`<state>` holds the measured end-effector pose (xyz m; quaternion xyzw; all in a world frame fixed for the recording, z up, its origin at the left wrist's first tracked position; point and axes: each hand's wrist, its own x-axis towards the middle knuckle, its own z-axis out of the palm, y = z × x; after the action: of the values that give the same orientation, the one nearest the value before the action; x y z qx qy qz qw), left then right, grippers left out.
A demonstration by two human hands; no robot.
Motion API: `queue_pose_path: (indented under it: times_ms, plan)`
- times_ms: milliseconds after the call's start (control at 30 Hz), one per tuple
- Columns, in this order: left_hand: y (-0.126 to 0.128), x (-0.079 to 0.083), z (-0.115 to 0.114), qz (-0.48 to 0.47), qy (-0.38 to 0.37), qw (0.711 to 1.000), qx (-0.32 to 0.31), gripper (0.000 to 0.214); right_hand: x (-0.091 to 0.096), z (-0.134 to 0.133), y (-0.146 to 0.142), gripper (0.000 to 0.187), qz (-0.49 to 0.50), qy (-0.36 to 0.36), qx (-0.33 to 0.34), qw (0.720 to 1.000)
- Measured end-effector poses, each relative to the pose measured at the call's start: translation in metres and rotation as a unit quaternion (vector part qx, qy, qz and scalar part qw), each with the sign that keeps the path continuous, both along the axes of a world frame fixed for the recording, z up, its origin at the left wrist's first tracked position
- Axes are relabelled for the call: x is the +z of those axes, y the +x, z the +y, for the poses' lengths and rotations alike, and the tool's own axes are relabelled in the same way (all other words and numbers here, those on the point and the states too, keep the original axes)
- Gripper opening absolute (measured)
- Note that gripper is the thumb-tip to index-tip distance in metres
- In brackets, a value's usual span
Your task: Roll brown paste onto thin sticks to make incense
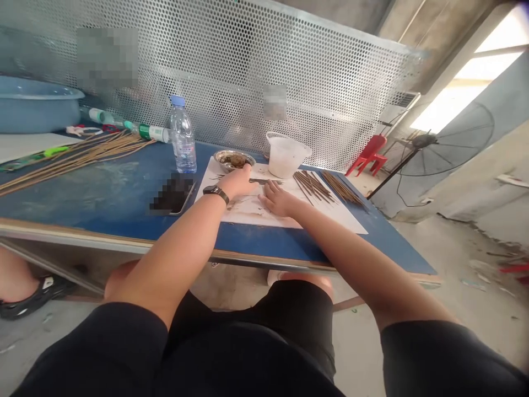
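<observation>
On a sheet of white paper (235, 215), a thin dark stick (261, 181) lies crosswise between my hands. My left hand (239, 183), wearing a black wristband, is closed at the left end of this stick; its fingertips are partly hidden. My right hand (278, 199) lies open and flat, fingers stretched out towards the stick's right part. Just beyond my left hand is a metal bowl (219, 158) with a brown, wet-looking mass inside. A translucent white plastic tub (285, 157) stands behind my right hand. Thin brown sticks (314, 186) are spread at the paper's right side.
More brown sticks (343, 189) lie further right. To the left are a water bottle (183, 138), a phone-like dark object (171, 196), long tan sticks (91, 151) and a blue basin (37, 107). A perforated metal screen (231, 71) borders the table's back. Someone's leg shows at lower left.
</observation>
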<state>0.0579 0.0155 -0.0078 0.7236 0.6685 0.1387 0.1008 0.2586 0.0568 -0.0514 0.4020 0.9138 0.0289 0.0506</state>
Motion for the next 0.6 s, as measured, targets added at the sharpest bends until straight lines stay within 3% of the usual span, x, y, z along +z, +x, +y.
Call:
queue_pose_path:
  times_ms: [167, 267, 333, 433, 600]
  plan:
    - [0.000, -0.003, 0.004, 0.004, -0.005, 1.000, -0.006, 0.071, 0.024, -0.061, 0.021, 0.083, -0.018, -0.004, 0.014, 1.000]
    - [0.000, -0.007, 0.011, 0.016, -0.008, 1.000, -0.010, 0.064, 0.040, -0.103, 0.032, 0.073, -0.037, 0.030, 0.004, 0.999]
    - [0.000, -0.010, 0.014, 0.018, -0.006, 1.000, -0.012, 0.059, 0.045, -0.117, 0.037, 0.068, -0.048, 0.055, 0.010, 0.997]
    - [-0.001, -0.011, 0.016, 0.009, -0.009, 1.000, -0.011, 0.058, 0.038, -0.109, 0.041, 0.069, -0.028, 0.050, 0.032, 0.998]
    - [-0.001, -0.012, 0.016, 0.004, -0.023, 1.000, -0.010, 0.058, 0.013, -0.048, 0.035, 0.094, 0.008, -0.012, 0.021, 1.000]
